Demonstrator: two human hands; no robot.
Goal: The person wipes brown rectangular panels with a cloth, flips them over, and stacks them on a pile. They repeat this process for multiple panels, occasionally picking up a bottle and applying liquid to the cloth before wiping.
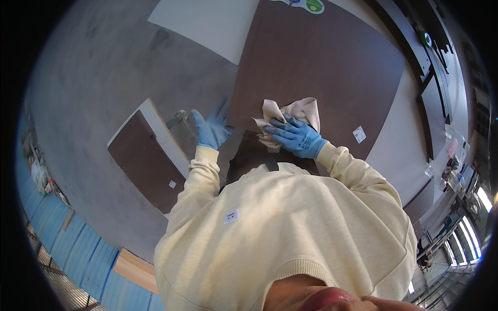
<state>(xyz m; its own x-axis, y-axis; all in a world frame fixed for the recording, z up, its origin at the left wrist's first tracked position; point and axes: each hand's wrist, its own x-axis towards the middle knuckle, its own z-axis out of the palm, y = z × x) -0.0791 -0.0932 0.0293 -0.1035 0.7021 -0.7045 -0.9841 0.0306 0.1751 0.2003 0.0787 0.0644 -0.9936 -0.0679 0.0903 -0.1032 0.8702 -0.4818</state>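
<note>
A large dark brown panel (321, 57) lies in front of me, its near edge close to my body. On its near part, my right hand (301, 139), in a blue glove, presses down on a crumpled beige cloth (303, 110). The fingers bend over the cloth, and its folds stick up beyond them. My left hand (211, 129), gloved in the same blue, is held beside the panel's near left corner with thumb and fingers spread. Nothing is in it; whether its fingertips touch the panel's edge I cannot tell. A small white label (359, 135) is stuck on the panel, right of my right hand.
A white surface (386, 122) shows beneath the panel's right side. Long dark boards (431, 109) and a roll of tape (426, 39) lie at the far right. Left of me, a smaller brown panel (142, 155) leans low above the grey floor (88, 114). Blue slats (98, 264) run along the lower left.
</note>
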